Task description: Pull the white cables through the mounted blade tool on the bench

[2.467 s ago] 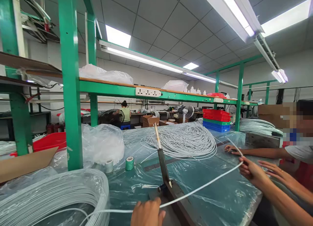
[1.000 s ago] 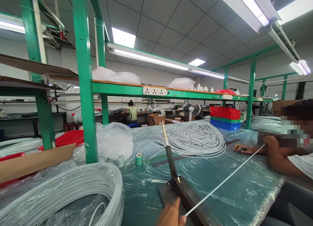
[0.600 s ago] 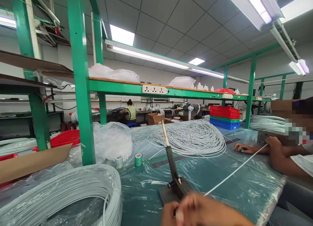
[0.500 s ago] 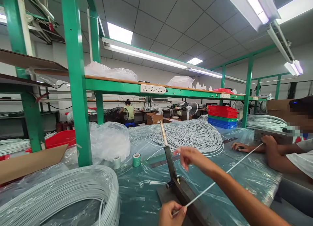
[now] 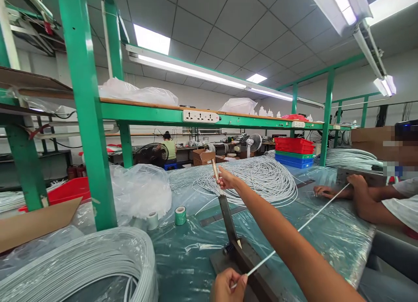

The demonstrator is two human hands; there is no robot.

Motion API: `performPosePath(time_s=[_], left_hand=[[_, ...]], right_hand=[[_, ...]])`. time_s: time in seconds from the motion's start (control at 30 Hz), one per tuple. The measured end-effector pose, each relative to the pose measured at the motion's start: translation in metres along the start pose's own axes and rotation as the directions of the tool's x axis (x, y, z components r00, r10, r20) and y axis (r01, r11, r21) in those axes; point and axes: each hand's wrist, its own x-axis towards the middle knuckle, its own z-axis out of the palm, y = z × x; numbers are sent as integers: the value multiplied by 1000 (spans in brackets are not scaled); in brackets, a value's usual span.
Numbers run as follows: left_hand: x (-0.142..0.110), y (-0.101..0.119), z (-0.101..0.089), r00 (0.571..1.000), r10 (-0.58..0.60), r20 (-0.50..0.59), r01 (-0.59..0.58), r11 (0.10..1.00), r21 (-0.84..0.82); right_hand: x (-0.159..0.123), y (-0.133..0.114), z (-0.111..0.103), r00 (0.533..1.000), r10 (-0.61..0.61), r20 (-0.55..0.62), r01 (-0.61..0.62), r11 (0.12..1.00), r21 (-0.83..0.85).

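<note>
My left hand [image 5: 230, 285], low in the middle, pinches the end of a thin white cable [image 5: 305, 223] between thumb and fingers. The cable runs taut up and to the right, passing beneath my right forearm, to a co-worker's hand [image 5: 356, 181]. My right hand [image 5: 226, 178] is closed round the upper handle [image 5: 214, 168] of a dark metal lever cutter [image 5: 227, 217]. Its lever stands raised and leans left, with a spring near the pivot. The cutter's base is just beyond my left hand, partly hidden by it and the cable.
A large coil of white cable [image 5: 257, 180] lies behind the cutter; another wrapped coil [image 5: 98, 254] fills the front left. Tape rolls [image 5: 180, 216] stand between. A green post [image 5: 85, 110] and shelf [image 5: 146, 112] rise ahead. Stacked bins [image 5: 294, 152] sit at the back right.
My right hand has moved left and up from beside the lever and closed on its handle. My left hand stays on the cable end. The view has shifted slightly.
</note>
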Motion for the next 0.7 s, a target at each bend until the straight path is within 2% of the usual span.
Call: performPosePath(time_s=[0.1,0.17,0.27,0.37,0.5,0.6,0.7], left_hand=[[-3,-1,0,1000,24,17,-25,999,31],[-4,-2,0,999,41,31,-42,999,32],[-6,-1,-1,997,62,54,-64,997,37],[-10,4,-4,995,44,94,-42,999,-17],[-13,17,-10,982,-48,183,88,972,-216],[-12,22,-11,973,-84,213,137,959,-249],[-11,20,-11,973,-102,206,156,951,-267]], right_hand=[[-11,-6,-7,1000,-2,8,1,1000,9],[-29,-13,-13,1000,-19,19,19,1000,15],[-72,-20,-26,998,-46,45,45,999,25],[-127,-17,-39,995,-48,84,44,998,49],[-203,9,-49,992,-15,122,-1,991,134],[-250,39,-48,990,-1,142,-26,981,191],[-282,66,-41,996,65,66,-75,982,171]])
